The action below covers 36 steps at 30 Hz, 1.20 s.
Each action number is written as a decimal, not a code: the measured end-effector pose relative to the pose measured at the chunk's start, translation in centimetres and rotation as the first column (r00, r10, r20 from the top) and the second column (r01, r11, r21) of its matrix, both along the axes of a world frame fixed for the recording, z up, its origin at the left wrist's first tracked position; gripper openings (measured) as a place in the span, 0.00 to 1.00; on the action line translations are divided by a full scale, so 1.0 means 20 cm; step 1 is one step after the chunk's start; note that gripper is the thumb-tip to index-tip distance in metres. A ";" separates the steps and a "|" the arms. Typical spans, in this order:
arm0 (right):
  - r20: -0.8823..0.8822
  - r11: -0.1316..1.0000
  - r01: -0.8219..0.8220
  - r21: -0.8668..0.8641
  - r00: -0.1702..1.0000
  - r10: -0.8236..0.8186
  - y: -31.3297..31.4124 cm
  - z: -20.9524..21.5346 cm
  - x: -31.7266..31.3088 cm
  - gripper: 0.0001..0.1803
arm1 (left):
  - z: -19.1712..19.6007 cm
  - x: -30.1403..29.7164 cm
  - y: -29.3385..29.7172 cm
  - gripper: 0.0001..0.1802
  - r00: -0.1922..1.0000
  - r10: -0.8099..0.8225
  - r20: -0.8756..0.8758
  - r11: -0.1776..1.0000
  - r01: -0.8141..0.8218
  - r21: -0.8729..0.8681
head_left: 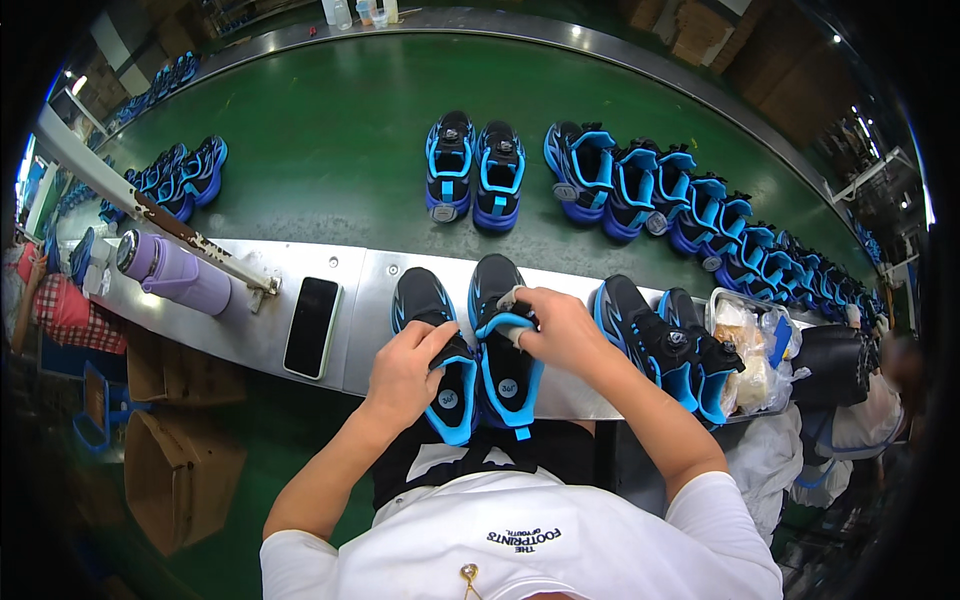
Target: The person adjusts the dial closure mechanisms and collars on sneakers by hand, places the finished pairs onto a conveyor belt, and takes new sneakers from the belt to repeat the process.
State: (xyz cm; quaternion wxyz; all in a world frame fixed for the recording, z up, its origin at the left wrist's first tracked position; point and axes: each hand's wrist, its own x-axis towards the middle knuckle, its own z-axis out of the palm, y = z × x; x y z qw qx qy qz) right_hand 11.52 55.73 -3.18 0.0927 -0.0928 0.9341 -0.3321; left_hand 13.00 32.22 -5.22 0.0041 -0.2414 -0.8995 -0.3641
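Two black sneakers with bright blue lining stand side by side in front of me, toes pointing away, at the metal ledge's near edge. My left hand (405,375) grips the collar of the left sneaker (422,297), thumb and fingers closed together near its tongue. On the right sneaker (494,284), my right hand (555,325) pinches the blue-edged tongue; pale covers sit on some of its fingertips. Round labels show on both insoles. Part of each shoe's upper is hidden under my fingers.
Another sneaker pair (645,335) stands right on the metal ledge (375,345), beside a tray of bagged items (750,360). A phone (313,328) and purple bottle (175,275) are left. On the green belt (340,130) stand a pair (473,170) and a long sneaker row (700,205).
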 end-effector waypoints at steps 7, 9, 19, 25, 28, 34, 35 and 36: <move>-0.367 0.987 -0.124 0.099 0.918 0.152 0.00 -0.05 0.20 0.32 | -0.08 0.06 -0.02 0.24 0.976 -0.164 -0.144 0.984 0.151 -0.100; -0.440 0.969 -0.128 0.213 0.872 0.212 -0.01 -0.07 0.26 0.28 | -0.13 0.11 0.03 0.17 0.942 -0.158 -0.295 0.973 0.097 -0.210; -0.453 0.984 -0.086 0.157 0.879 0.149 -0.05 -0.14 0.29 0.27 | -0.14 0.20 0.05 0.19 0.929 0.015 -0.370 0.993 -0.058 -0.104; -0.512 0.958 -0.167 0.235 0.816 0.268 -0.02 -0.19 0.34 0.25 | -0.13 0.18 0.02 0.21 0.888 -0.112 -0.446 0.976 0.014 -0.216; -0.361 0.907 -0.271 0.323 0.851 0.383 0.01 -0.20 0.31 0.18 | -0.10 0.17 0.01 0.22 0.893 -0.170 -0.416 0.965 0.066 -0.252; -0.144 0.920 -0.288 -0.265 0.955 0.258 0.06 0.00 0.20 0.15 | 0.01 0.11 0.05 0.19 0.998 0.054 -0.030 0.999 -0.054 -0.003; -0.143 0.940 -0.270 -0.209 0.959 0.244 0.06 0.03 0.17 0.16 | -0.04 0.11 0.06 0.17 0.998 0.025 -0.063 0.999 -0.026 -0.021; -0.140 0.959 -0.240 -0.150 0.965 0.220 0.06 0.05 0.15 0.16 | -0.06 0.10 0.08 0.15 0.996 -0.016 -0.092 0.999 0.012 -0.037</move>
